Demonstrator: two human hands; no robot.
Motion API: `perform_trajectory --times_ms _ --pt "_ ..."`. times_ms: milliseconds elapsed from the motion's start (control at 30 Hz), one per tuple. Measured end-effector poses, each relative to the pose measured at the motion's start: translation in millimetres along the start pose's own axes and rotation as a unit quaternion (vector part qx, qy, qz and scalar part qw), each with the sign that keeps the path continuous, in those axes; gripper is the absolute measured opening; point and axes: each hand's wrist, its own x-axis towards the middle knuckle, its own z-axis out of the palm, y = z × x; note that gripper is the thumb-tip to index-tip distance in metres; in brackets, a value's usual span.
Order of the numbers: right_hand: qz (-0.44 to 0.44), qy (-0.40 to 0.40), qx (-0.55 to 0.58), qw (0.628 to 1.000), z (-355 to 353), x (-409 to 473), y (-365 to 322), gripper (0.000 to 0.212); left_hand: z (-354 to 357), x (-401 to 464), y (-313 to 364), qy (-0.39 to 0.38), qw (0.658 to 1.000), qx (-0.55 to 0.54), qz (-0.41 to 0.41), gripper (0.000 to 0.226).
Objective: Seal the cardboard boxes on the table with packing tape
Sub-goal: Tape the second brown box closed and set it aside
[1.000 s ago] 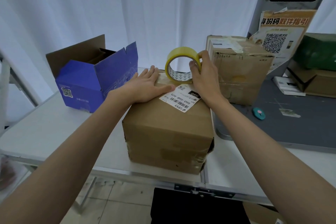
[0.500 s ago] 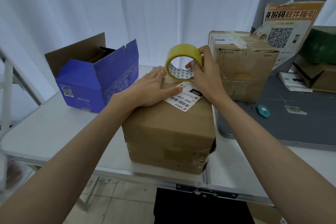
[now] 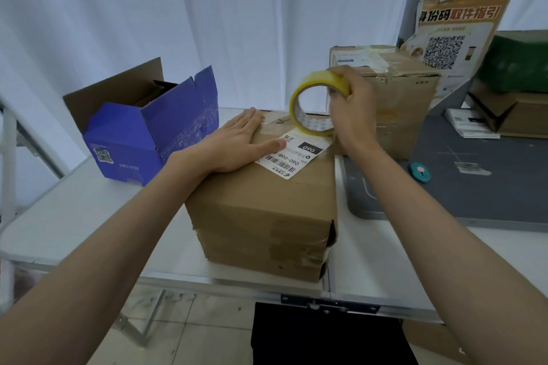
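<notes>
White folding table [image 3: 74, 210] carrying everything, with a dark grey mat [image 3: 474, 187] lying over its right side. Closed brown cardboard box [image 3: 261, 210] sitting at the table's front edge near the middle seam, white shipping label [image 3: 296, 157] stuck on its top toward the far right corner. Second brown cardboard box [image 3: 397, 104], taped and a bit crumpled, standing just behind and right of it on the mat's far left corner. Open blue cardboard box [image 3: 148, 139] with brown flaps up sitting toward the table's far left edge, apart from the brown box. Left hand [image 3: 231, 145] lying flat on the front box top, fingers straight, thumb tip touching the label edge, pressing down and gripping nothing. Right hand [image 3: 353, 109] holding the yellow packing tape roll [image 3: 314, 104], fingers curled over its top right rim, roll standing on edge and tilted over the far right part of the box top, its lower rim at the label. Cannot tell whether a tape strip is pulled out. Small teal round cutter [image 3: 419, 171] lying on the mat right of the boxes.
</notes>
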Motion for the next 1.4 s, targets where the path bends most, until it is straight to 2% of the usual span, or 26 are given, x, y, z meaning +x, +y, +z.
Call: perform_trajectory --times_ms 200,467,633,700,767,833,933,1233,1333,1400 --pt "0.014 0.002 -0.016 1.0 -25.1 2.7 -2.6 0.039 -0.7 1.2 4.4 -0.017 1.0 0.002 0.011 0.108" --pt "0.023 -0.022 -0.004 0.999 -28.7 4.2 -4.8 0.028 -5.3 6.3 9.7 -0.042 0.997 0.057 0.008 0.119" --pt "0.157 -0.025 0.143 0.977 -26.3 -9.8 11.3 0.015 -15.7 13.2 28.6 -0.06 0.994 0.092 0.014 0.123" --pt "0.177 -0.034 0.189 0.965 -24.5 -14.9 16.5 0.012 -10.3 16.7 41.8 -0.029 0.997 0.074 0.012 0.113" --pt "0.17 -0.04 0.208 0.962 -24.4 -16.1 17.9 0.007 -1.3 18.8 48.8 -0.003 0.999 0.038 0.011 0.116" --pt "0.146 -0.036 0.176 0.973 -26.6 -14.8 15.7 0.005 4.6 18.5 49.6 0.009 1.0 0.012 0.004 0.129" --pt "0.132 -0.013 0.13 0.983 -28.3 -8.3 4.3 0.003 5.9 18.1 47.0 0.02 1.0 0.002 -0.002 0.135" --pt "0.077 -0.01 -0.027 0.997 -33.0 13.1 -32.9 0.028 5.9 14.5 48.8 0.004 1.0 0.009 0.008 0.129" --pt "0.07 -0.027 -0.046 0.996 -39.0 4.3 -23.1 0.017 7.5 16.7 48.9 -0.011 0.999 0.03 0.014 0.129" --pt "0.058 -0.015 -0.048 0.997 -42.4 -0.8 -18.0 0.02 8.1 17.6 49.1 -0.019 0.999 0.041 0.015 0.13"
